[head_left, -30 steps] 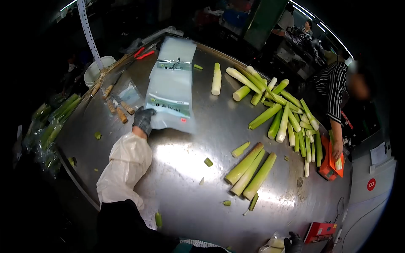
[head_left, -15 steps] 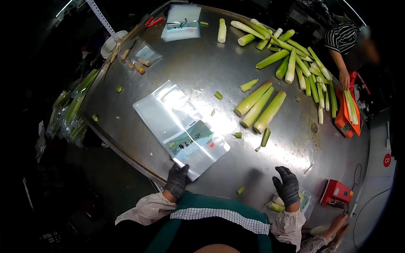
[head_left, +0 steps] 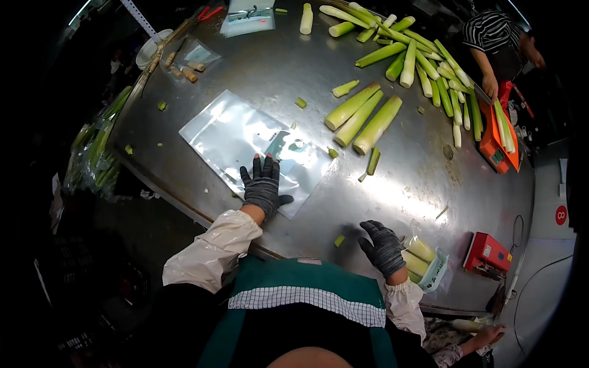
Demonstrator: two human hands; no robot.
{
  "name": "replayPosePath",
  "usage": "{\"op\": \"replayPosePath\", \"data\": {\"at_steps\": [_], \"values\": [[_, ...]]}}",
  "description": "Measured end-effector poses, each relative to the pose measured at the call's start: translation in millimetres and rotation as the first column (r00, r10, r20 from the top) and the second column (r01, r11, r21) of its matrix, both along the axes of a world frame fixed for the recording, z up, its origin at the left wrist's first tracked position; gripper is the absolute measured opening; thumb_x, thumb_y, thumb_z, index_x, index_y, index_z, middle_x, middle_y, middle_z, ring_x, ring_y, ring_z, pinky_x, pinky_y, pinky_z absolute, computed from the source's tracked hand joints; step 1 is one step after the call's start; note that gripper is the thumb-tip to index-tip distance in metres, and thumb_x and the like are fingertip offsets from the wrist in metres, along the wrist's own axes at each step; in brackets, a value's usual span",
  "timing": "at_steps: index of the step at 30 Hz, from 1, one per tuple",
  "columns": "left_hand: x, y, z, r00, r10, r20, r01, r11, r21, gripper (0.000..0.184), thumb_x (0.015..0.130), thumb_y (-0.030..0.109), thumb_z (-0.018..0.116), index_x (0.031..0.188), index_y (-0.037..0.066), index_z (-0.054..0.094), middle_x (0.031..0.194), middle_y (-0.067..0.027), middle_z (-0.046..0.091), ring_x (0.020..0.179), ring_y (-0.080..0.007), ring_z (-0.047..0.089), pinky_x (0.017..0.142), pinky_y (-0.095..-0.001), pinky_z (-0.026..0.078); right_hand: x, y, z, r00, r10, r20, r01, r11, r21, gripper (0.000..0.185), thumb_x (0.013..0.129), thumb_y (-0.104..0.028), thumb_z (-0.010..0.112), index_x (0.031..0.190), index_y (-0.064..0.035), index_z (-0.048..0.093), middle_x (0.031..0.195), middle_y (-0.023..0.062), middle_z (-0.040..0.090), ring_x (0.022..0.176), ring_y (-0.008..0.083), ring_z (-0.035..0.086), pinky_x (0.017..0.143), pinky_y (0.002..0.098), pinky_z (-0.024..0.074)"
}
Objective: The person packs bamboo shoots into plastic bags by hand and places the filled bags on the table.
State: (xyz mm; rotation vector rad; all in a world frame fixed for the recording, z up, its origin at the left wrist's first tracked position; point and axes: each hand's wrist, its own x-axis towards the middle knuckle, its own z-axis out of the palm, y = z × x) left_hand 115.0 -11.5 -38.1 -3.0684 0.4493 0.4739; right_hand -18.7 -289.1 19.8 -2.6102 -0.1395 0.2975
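Note:
My left hand (head_left: pixel 264 190), in a dark grey glove with bare fingertips, lies spread on a clear plastic bag (head_left: pixel 215 129) with a printed green label, flat on the metal table. My right hand (head_left: pixel 383 248), gloved too, hangs over the table's near side with thumb and fingers apart and nothing visible in it. Just right of it sits a bag packed with pale stalks (head_left: pixel 419 256). Beyond the hands lie three thick green stalks, like water bamboo shoots (head_left: pixel 363 116), with a small trimmed piece (head_left: pixel 373 161) near them.
A large pile of green-white stalks (head_left: pixel 423 67) covers the far right. There a co-worker's hand (head_left: pixel 489 86) is at an orange scale (head_left: pixel 496 147). A red box (head_left: pixel 488 254) stands right; another person's hand (head_left: pixel 488 336) is below it. Stacked bags (head_left: pixel 248 18) and wooden-handled tools (head_left: pixel 187 72) lie far left.
My left hand has moved from the bag's near edge onto its middle and spread flat. My right hand has shifted left, showing more of the packed bag. The view has tilted down slightly.

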Motion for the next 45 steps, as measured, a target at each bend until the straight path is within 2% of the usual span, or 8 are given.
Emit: {"op": "replayPosePath", "data": {"at_steps": [9,14,16,22,26,38,41,45], "values": [[-2.8,5.4,-47.3,0.965,-0.037,0.259,0.049,0.998,-0.041,0.038,0.083,0.036,0.042,0.115,0.017,0.05,0.128,-0.0011,0.041,0.122,-0.0229,0.031,0.096,-0.0574,0.012,-13.1,-6.4,-4.2,0.999,-0.046,-0.025,0.045,0.998,-0.04,0.034,0.075,-0.023,0.056,0.104,-0.0042,0.055,0.102,0.0167,0.056,0.092,0.0317,0.054,0.081,0.039,0.0419],[-4.9,0.8,-15.1,0.977,0.066,0.203,-0.044,0.993,-0.108,0.038,0.085,0.037,0.04,0.117,0.018,0.049,0.128,-0.0021,0.041,0.124,-0.0252,0.027,0.096,-0.0578,0.01,3.1,21.5,-0.9,1.0,0.001,0.023,-0.001,0.999,-0.04,0.035,0.075,-0.021,0.056,0.105,-0.0055,0.054,0.102,0.0154,0.056,0.087,0.0327,0.055,0.076,0.0381,0.044],[-9.9,-2.7,-0.8,0.975,0.05,0.216,-0.033,0.996,-0.083,0.039,0.084,0.038,0.04,0.116,0.018,0.049,0.129,-0.0022,0.041,0.125,-0.0267,0.025,0.096,-0.0585,0.009,12.7,36.3,-6.8,0.992,-0.121,-0.047,0.13,0.914,0.385,0.034,0.077,-0.023,0.056,0.105,-0.004,0.054,0.1,0.016,0.056,0.084,0.0308,0.056,0.073,0.0356,0.0455],[-28.3,-14.6,15.9,0.98,-0.012,0.2,0.024,0.998,-0.059,0.039,0.083,0.038,0.042,0.115,0.017,0.05,0.128,-0.0039,0.041,0.125,-0.0286,0.023,0.095,-0.0608,0.007,54.4,81.7,-41.3,0.952,-0.297,-0.076,0.251,0.613,0.749,0.026,0.08,-0.019,0.057,0.098,-0.0006,0.058,0.091,0.014,0.06,0.077,0.021,0.058,0.068,0.0312,0.046],[-37.2,-14.7,11.8,0.983,-0.071,0.172,0.084,0.994,-0.071,0.039,0.082,0.038,0.044,0.114,0.017,0.05,0.129,-0.004,0.04,0.125,-0.0296,0.023,0.095,-0.0606,0.007,67.9,76.0,-51.1,0.979,-0.136,-0.152,0.204,0.706,0.678,0.02,0.08,-0.015,0.056,0.092,0.0012,0.06,0.081,0.0106,0.061,0.067,0.0152,0.056,0.063,0.0272,0.0458],[-60.2,-17.0,-6.9,0.998,0.016,0.062,0.0,0.968,-0.249,0.053,0.079,0.046,0.046,0.122,0.015,0.043,0.131,-0.0124,0.034,0.126,-0.0327,0.02,0.1,-0.0528,0.01,70.5,81.5,-64.7,0.753,-0.205,-0.625,0.656,0.311,0.688,0.014,0.078,-0.01,0.057,0.084,0.0026,0.06,0.064,0.0058,0.059,0.046,0.0099,0.049,0.045,0.0208,0.0411],[-68.2,-18.2,6.4,0.966,0.023,0.257,0.08,0.92,-0.383,0.059,0.071,0.048,0.056,0.113,0.007,0.048,0.114,-0.0161,0.047,0.111,-0.0334,0.039,0.092,-0.0466,0.028,68.9,78.5,-69.5,0.735,-0.205,-0.646,0.677,0.265,0.686,0.012,0.077,-0.009,0.059,0.079,0.0029,0.059,0.064,0.0068,0.058,0.045,0.0098,0.049,0.043,0.0195,0.0403],[-76.3,-37.3,57.5,0.989,-0.002,0.145,0.06,0.918,-0.393,0.051,0.068,0.046,0.061,0.099,0.006,0.052,0.095,-0.0142,0.052,0.093,-0.0312,0.049,0.077,-0.0449,0.039,65.5,91.5,-67.4,0.741,-0.147,-0.656,0.671,0.213,0.71,0.01,0.076,-0.008,0.061,0.074,-0.0005,0.055,0.062,0.0046,0.055,0.046,0.0091,0.048,0.043,0.0209,0.0397]]}}
